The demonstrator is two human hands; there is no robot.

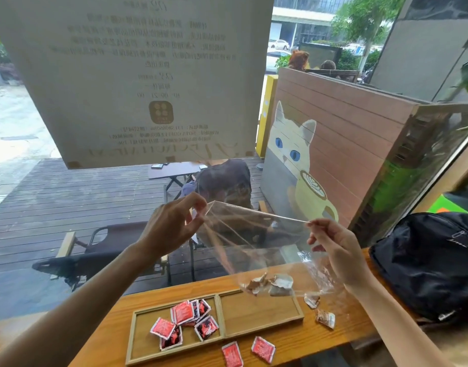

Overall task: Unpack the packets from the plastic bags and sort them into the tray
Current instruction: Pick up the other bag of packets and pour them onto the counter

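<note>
- Behind a window with a cat mural outside, a wooden desk [341, 332] carries a two-compartment tray [219, 317]; red packets [185, 320] fill its left compartment, the right one is bare.
- Both hands hold a clear plastic bag [254, 245] above the tray's 1 o'clock corner; the left hand [172, 223] pinches its mouth at 10 o'clock, the right hand [333, 247] pinches the opposite edge at 3 o'clock; each grip is closed on film.
- Brown-and-white packets [271, 283] sag in the bag's bottom, at 6 o'clock below both grips.
- Judged: the film is thin, soft, slippery; the packets are light and stiff-edged; holding the mouth's rims suits tipping them out.
- Loose packets [325, 317] lie on the desk at the tray's 3 o'clock; two red ones [263, 349] lie at 6 o'clock.
</note>
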